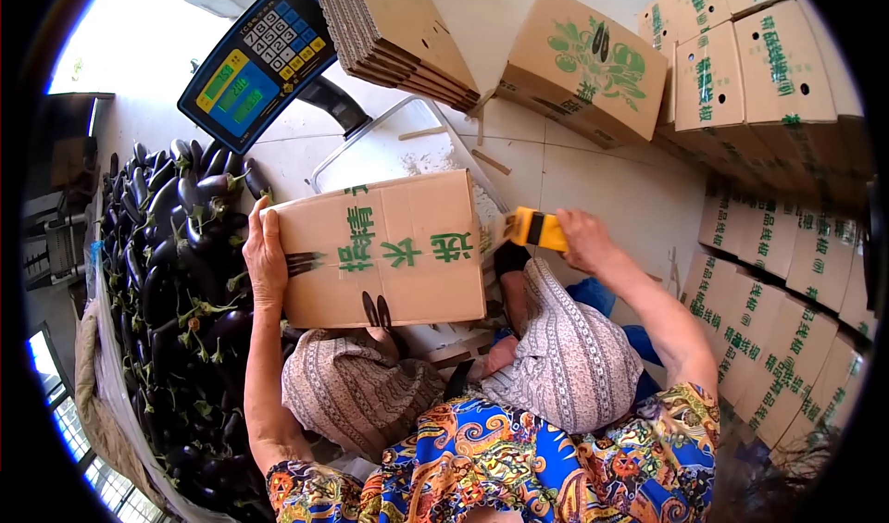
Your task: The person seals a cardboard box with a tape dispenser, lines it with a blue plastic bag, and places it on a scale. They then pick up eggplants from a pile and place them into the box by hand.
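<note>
A cardboard box (407, 287) with green printed characters and a dark eggplant print lies in front of me, over my knees. My left hand (267, 262) grips its left end, with fingers along the upper left corner and the thumb side against the cardboard. In my right hand (585, 242) is a yellow tape dispenser (539, 230), held just off the right end of the box. Clear tape shows between the dispenser and that end. The fingers wrap round the dispenser's far side and are partly hidden.
A big heap of eggplants (171, 273) lies on the left. Ahead stand a scale display (255, 65), its metal platform (361, 153) and stacked flat cartons (407, 32). A printed box (583, 69) sits at the back. More cartons (769, 69) are piled on the right.
</note>
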`<state>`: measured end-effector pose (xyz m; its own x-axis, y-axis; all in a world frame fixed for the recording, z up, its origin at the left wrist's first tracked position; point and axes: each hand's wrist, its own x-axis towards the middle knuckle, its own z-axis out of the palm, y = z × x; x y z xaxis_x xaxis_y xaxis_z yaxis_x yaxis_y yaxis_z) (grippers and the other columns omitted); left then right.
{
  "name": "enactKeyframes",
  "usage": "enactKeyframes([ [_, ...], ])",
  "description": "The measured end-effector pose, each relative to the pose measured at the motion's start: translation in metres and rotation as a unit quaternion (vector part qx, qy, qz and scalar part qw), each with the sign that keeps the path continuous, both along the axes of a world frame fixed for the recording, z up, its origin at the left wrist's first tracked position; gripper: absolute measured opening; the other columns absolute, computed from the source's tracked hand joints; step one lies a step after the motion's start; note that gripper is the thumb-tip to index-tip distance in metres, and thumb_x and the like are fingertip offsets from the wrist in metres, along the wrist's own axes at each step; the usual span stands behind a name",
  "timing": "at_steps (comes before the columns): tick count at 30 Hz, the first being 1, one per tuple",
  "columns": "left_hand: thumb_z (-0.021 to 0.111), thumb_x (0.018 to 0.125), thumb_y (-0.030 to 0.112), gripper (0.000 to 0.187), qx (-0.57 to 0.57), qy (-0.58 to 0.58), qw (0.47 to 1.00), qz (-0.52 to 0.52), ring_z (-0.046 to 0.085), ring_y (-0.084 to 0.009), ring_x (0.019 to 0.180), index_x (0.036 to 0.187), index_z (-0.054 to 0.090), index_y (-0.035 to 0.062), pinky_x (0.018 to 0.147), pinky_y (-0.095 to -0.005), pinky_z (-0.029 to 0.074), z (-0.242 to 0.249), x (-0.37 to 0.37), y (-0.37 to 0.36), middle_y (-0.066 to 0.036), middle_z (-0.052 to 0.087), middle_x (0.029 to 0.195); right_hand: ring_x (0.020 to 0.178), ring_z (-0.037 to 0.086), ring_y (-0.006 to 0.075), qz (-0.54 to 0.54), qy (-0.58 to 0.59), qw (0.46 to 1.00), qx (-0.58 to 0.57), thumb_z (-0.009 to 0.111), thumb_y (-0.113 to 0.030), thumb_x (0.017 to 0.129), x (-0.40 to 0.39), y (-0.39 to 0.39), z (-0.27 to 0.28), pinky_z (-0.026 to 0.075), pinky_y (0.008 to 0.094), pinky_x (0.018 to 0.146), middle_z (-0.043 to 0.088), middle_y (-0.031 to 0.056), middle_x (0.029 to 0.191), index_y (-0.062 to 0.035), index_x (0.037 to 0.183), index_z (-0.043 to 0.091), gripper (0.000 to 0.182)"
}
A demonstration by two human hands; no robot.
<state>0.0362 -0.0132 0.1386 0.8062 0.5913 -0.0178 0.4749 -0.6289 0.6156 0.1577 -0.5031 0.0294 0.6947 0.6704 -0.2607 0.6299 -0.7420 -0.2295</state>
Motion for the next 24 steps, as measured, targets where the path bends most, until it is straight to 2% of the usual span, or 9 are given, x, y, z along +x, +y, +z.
enactKeyframes([
  [7, 0.041, 0.102, 0.054, 0.058, -0.025, 0.020, 0.999, 0.014, 0.067, -0.0305, 0.101, 0.137, 0.053, 0.0096, 0.090, -0.0374, 0.051, 0.000, -0.002, 0.001, -0.019, 0.070, 0.108, 0.073, 0.061, 0.0167, 0.086, -0.165, 0.972, -0.144, 0.059, -0.017, 0.084, -0.002, 0.133, 0.000, 0.043, 0.0335, 0.051, 0.059, 0.0007, 0.075, -0.0170, 0.085, 0.062, 0.003],
  [10, 0.039, 0.102, 0.057, 0.061, -0.047, 0.015, 0.999, 0.012, 0.063, -0.0287, 0.112, 0.140, 0.051, 0.0102, 0.095, -0.0359, 0.048, -0.001, -0.003, 0.003, -0.017, 0.067, 0.117, 0.070, 0.059, 0.0161, 0.146, -0.071, 0.971, -0.177, 0.059, -0.017, 0.083, 0.011, 0.150, 0.009, 0.042, 0.0344, 0.050, 0.057, -0.0012, 0.075, -0.0159, 0.082, 0.065, 0.007],
  [11, 0.038, 0.101, 0.059, 0.065, -0.109, 0.015, 0.994, 0.002, 0.059, -0.0280, 0.118, 0.143, 0.047, 0.0103, 0.098, -0.0357, 0.047, -0.004, -0.005, 0.008, -0.017, 0.063, 0.126, 0.073, 0.058, 0.0180, 0.328, -0.256, 0.903, -0.111, 0.060, -0.016, 0.079, 0.013, 0.112, 0.029, 0.042, 0.0360, 0.054, 0.058, 0.0013, 0.080, -0.0131, 0.085, 0.069, 0.012],
  [13, 0.036, 0.100, 0.063, 0.071, -0.266, -0.011, 0.964, 0.022, 0.052, -0.0275, 0.128, 0.148, 0.040, 0.0106, 0.104, -0.0356, 0.044, -0.005, -0.006, 0.013, -0.016, 0.054, 0.139, 0.072, 0.061, 0.0267, 0.245, -0.185, 0.952, -0.013, 0.064, -0.012, 0.075, 0.017, 0.077, 0.044, 0.052, 0.0394, 0.059, 0.059, 0.0136, 0.085, 0.0000, 0.091, 0.065, 0.020],
  [14, 0.035, 0.100, 0.064, 0.073, -0.358, -0.032, 0.932, 0.047, 0.049, -0.0276, 0.131, 0.150, 0.037, 0.0107, 0.106, -0.0358, 0.042, -0.001, -0.005, 0.005, -0.015, 0.049, 0.144, 0.081, 0.066, 0.0308, 0.072, 0.051, 0.996, -0.005, 0.069, -0.013, 0.075, 0.024, 0.060, 0.048, 0.053, 0.0364, 0.059, 0.065, 0.0172, 0.094, 0.0003, 0.096, 0.062, 0.026],
  [15, 0.034, 0.100, 0.065, 0.075, -0.446, -0.051, 0.891, 0.069, 0.047, -0.0277, 0.134, 0.152, 0.034, 0.0109, 0.109, -0.0361, 0.041, 0.002, -0.003, -0.002, -0.015, 0.045, 0.149, 0.105, 0.064, 0.0380, 0.015, 0.249, 0.924, -0.289, 0.075, -0.023, 0.077, 0.043, 0.078, 0.079, 0.055, 0.0441, 0.078, 0.062, 0.0252, 0.118, 0.0006, 0.118, 0.059, 0.049],
  [18, 0.033, 0.099, 0.066, 0.077, -0.460, -0.059, 0.884, 0.049, 0.042, -0.0292, 0.137, 0.154, 0.029, 0.0116, 0.113, -0.0373, 0.038, 0.004, 0.001, -0.018, -0.015, 0.036, 0.155, 0.130, 0.046, 0.0414, -0.068, 0.136, 0.988, -0.036, 0.076, -0.034, 0.081, 0.029, 0.035, 0.092, 0.038, 0.0509, 0.105, 0.044, 0.0287, 0.142, -0.0036, 0.142, 0.046, 0.075],
  [22, 0.052, 0.100, 0.033, 0.063, -0.025, -0.043, 0.999, -0.008, 0.036, -0.0356, 0.139, 0.153, 0.030, 0.0055, 0.115, -0.0419, 0.028, -0.016, 0.009, -0.040, -0.020, 0.037, 0.153, 0.133, 0.040, 0.0433, -0.037, -0.056, 0.955, 0.289, 0.067, -0.028, 0.089, 0.024, 0.120, 0.132, 0.034, 0.0534, 0.108, 0.035, 0.0294, 0.150, -0.0024, 0.143, 0.045, 0.064],
  [24, 0.066, 0.090, 0.028, 0.074, 0.282, 0.014, 0.944, -0.173, 0.029, -0.0358, 0.145, 0.151, 0.032, 0.0024, 0.116, -0.0475, 0.022, 0.009, 0.022, -0.063, -0.019, 0.033, 0.155, 0.133, 0.040, 0.0425, 0.002, -0.118, 0.955, 0.272, 0.066, -0.032, 0.089, 0.013, 0.170, 0.132, 0.035, 0.0521, 0.107, 0.034, 0.0298, 0.150, 0.0016, 0.139, 0.048, 0.063],
])
